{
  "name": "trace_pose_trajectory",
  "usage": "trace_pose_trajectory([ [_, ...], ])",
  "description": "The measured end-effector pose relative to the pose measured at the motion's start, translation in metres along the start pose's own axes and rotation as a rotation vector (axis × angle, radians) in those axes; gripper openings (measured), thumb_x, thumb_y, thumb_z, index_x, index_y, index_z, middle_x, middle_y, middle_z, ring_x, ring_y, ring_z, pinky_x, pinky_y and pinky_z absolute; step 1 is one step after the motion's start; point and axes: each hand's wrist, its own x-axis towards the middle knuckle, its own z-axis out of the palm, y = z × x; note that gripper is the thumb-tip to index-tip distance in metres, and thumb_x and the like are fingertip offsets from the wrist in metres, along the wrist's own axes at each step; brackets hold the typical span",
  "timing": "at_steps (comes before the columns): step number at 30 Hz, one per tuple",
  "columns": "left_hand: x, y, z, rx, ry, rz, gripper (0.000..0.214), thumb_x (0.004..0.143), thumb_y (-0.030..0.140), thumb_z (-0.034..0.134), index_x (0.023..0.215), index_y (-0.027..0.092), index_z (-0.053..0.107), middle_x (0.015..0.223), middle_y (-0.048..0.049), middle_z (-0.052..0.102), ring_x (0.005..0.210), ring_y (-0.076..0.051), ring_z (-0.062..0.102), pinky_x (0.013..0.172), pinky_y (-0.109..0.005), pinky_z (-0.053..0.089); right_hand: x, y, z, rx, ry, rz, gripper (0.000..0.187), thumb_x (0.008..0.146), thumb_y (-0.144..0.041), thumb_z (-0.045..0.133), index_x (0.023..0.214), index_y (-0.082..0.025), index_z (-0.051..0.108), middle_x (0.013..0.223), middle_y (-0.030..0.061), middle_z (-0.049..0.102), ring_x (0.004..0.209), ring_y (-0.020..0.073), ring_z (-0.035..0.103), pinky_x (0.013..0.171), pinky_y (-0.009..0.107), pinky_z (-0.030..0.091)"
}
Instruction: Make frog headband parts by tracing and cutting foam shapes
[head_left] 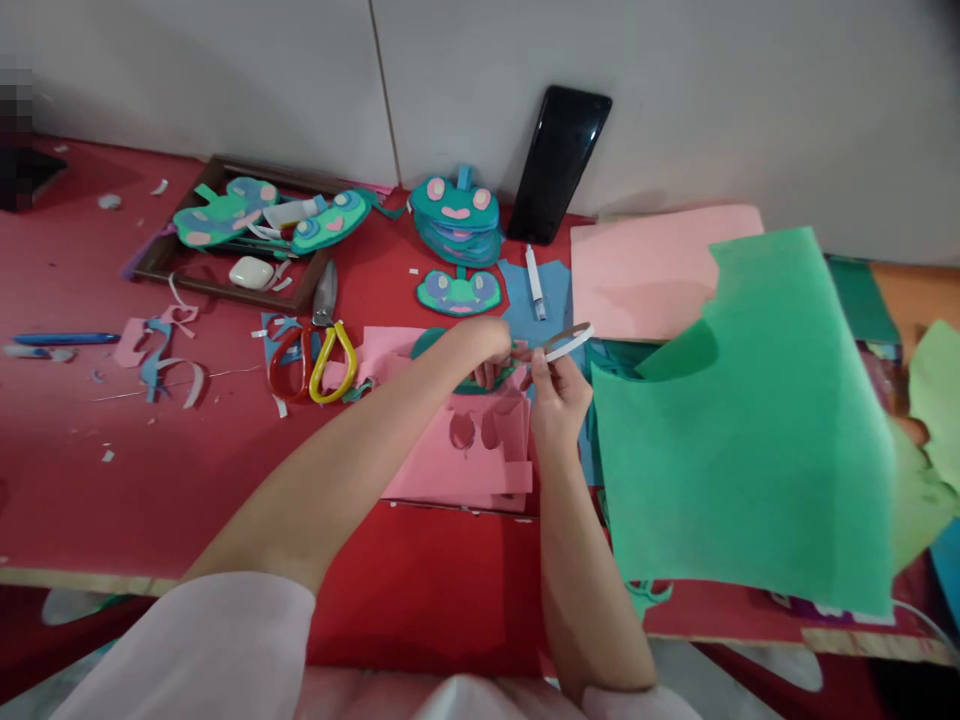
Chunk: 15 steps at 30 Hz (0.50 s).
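My right hand (559, 400) pinches a thin white ring that looks like a roll of tape (571, 343), held tilted above blue felt. My left hand (491, 350) is just left of it, fingers curled downward over a dark green felt shape (431, 342). The back of that hand and the wrist hide what its fingertips grip. Under both hands lies pink felt (450, 470) with holes cut in it. Behind them rest a green felt frog face (459, 292) and a stack of similar faces (455, 205).
Red-and-yellow-handled scissors (325, 300) lie left of the pink felt. A wooden frame tray (217, 285) holds more felt faces and a white case. A black phone (561, 165) leans on the wall. A large green felt sheet (750, 450) covers the right side. Scraps litter the red table (195, 480).
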Motion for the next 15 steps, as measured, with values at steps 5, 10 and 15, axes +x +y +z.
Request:
trace_pose_trajectory([
  [5,-0.004,-0.001,0.002,-0.015,-0.004,0.019,0.032,0.085,0.021,0.042,0.07,0.015,0.069,0.055,-0.0075,0.064,0.076,-0.021,0.066,0.073,-0.028,0.049,-0.002,-0.004,0.008,0.119,0.06,0.026,0.04,0.093,-0.047,0.041,0.07,-0.018,0.056,0.06,0.0002,0.056,0.056,0.0117,0.052,0.054,0.026,0.041],
  [10,-0.007,0.0,0.001,-0.021,0.004,0.032,0.029,0.081,0.015,0.043,0.077,0.012,0.071,0.063,-0.0099,0.069,0.076,-0.022,0.067,0.071,-0.029,0.051,-0.002,-0.001,0.009,0.095,0.032,-0.025,0.041,0.095,-0.044,0.038,0.065,-0.019,0.051,0.058,-0.0009,0.052,0.056,0.0113,0.048,0.056,0.027,0.039],
  [15,0.0,0.002,0.001,-0.044,0.132,0.135,0.023,0.073,0.009,0.05,0.076,0.011,0.073,0.066,-0.0122,0.071,0.071,-0.027,0.069,0.069,-0.035,0.052,-0.006,-0.014,0.007,0.084,0.028,-0.114,0.041,0.096,-0.041,0.038,0.062,-0.02,0.049,0.056,-0.0013,0.048,0.055,0.0115,0.047,0.056,0.028,0.038],
])
